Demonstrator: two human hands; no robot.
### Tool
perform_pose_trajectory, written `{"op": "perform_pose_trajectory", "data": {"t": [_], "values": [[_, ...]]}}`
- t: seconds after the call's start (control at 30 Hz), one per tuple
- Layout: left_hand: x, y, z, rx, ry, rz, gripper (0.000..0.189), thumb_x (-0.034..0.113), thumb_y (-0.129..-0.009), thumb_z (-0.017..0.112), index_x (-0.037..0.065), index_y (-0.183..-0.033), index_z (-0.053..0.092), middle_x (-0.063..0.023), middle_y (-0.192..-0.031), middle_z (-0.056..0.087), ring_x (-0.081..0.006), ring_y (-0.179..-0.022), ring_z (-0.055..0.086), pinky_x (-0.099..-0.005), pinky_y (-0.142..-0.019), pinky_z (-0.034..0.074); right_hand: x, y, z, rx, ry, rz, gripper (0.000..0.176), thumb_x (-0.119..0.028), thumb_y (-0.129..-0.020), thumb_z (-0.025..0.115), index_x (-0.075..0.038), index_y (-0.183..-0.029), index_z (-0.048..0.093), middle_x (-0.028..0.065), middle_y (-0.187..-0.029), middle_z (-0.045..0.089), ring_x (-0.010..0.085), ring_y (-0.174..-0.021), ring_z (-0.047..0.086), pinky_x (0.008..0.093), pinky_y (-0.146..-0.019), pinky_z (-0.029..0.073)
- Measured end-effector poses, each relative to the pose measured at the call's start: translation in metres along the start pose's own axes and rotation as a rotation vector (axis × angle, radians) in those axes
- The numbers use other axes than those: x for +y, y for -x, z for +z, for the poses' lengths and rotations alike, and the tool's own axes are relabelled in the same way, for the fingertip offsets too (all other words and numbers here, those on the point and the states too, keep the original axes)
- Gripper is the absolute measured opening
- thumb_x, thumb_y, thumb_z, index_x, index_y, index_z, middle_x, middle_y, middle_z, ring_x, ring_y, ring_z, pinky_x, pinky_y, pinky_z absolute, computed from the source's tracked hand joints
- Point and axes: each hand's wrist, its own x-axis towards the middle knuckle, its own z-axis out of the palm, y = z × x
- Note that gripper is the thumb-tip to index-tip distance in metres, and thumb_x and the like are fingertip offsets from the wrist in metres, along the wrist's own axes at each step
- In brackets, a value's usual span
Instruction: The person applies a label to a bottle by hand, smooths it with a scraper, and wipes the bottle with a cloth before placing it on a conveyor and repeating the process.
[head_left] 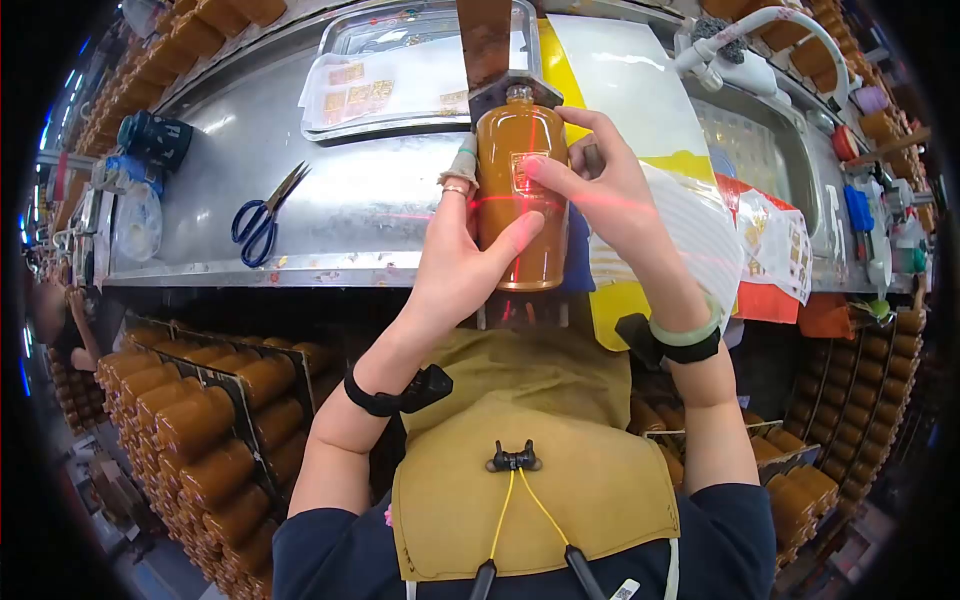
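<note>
A glossy amber-brown bottle (500, 232) lies on its back with its neck pointing away from me, resting against a dark metal bracket (515, 84). Red laser lines cross on its face. My left hand (465, 250) wraps its left side, the thumb pressed on the lower front and a finger cover on one fingertip. From the right, my right hand (607, 185) grips the upper side. Its thumb rests on a small gold square label (523, 173) on the bottle's front and partly hides it.
Left on the metal bench (385, 185) lie blue-handled scissors (268, 216). Behind is a tray (312, 128) with gold label sheets. A faucet (765, 30) and sink (815, 165) stand right, beside white foam sheeting (690, 225). Racks of brown bottles (205, 410) flank me below.
</note>
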Motion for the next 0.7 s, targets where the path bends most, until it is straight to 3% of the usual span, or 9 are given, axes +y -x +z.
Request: {"op": "perform_pose_trajectory", "data": {"t": [0.07, 0.3, 0.43, 0.5, 0.7], "values": [[-0.003, 0.0, -0.002, -0.008, 0.171, -0.043, 0.071, 0.003, -0.096, 0.068, -0.002, -0.155, 0.028, -0.0125, -0.141, 0.054, -0.018, -0.129, 0.055, -0.0359, -0.11, 0.044, 0.0, -0.001, 0.002, 0.033, -0.055, 0.046, 0.074, -0.03, -0.083, 0.084, 0.005, -0.138, 0.049, 0.002, -0.083, 0.06, 0.0081, -0.075, 0.057, 0.0239, -0.066, 0.046], [-0.011, -0.001, -0.003, 0.003, 0.216, -0.002, 0.072, 0.006, -0.096, 0.069, -0.001, -0.156, 0.028, -0.012, -0.145, 0.05, -0.0186, -0.133, 0.051, -0.0377, -0.113, 0.042, 0.002, -0.001, 0.007, 0.09, 0.019, 0.006, 0.068, -0.028, -0.083, 0.084, 0.002, -0.135, 0.052, 0.0009, -0.082, 0.057, 0.0069, -0.072, 0.052, 0.0241, -0.062, 0.044], [-0.011, -0.002, -0.002, 0.014, 0.148, 0.038, 0.072, 0.006, -0.096, 0.068, -0.001, -0.156, 0.028, -0.012, -0.144, 0.051, -0.0182, -0.132, 0.053, -0.0369, -0.111, 0.043, -0.006, 0.001, 0.009, 0.08, -0.015, 0.018, 0.068, -0.028, -0.083, 0.085, 0.002, -0.135, 0.051, 0.0011, -0.082, 0.057, 0.0071, -0.073, 0.053, 0.0242, -0.063, 0.045], [-0.006, -0.002, -0.001, 0.023, 0.147, -0.097, 0.071, 0.007, -0.096, 0.069, -0.001, -0.155, 0.029, -0.0123, -0.143, 0.052, -0.0176, -0.13, 0.054, -0.0357, -0.109, 0.045, -0.006, -0.001, 0.008, 0.086, 0.062, -0.007, 0.068, -0.027, -0.083, 0.085, 0.003, -0.134, 0.051, 0.0013, -0.082, 0.057, 0.0074, -0.073, 0.054, 0.0241, -0.064, 0.046], [-0.009, -0.002, 0.003, 0.058, 0.088, -0.029, 0.068, 0.008, -0.097, 0.069, -0.001, -0.153, 0.033, -0.0119, -0.142, 0.053, -0.0169, -0.127, 0.056, -0.0346, -0.107, 0.047, -0.003, -0.004, 0.009, 0.103, 0.08, 0.015, 0.069, -0.03, -0.083, 0.085, 0.004, -0.134, 0.052, 0.0011, -0.081, 0.056, 0.0075, -0.072, 0.053, 0.0242, -0.063, 0.045]]}}
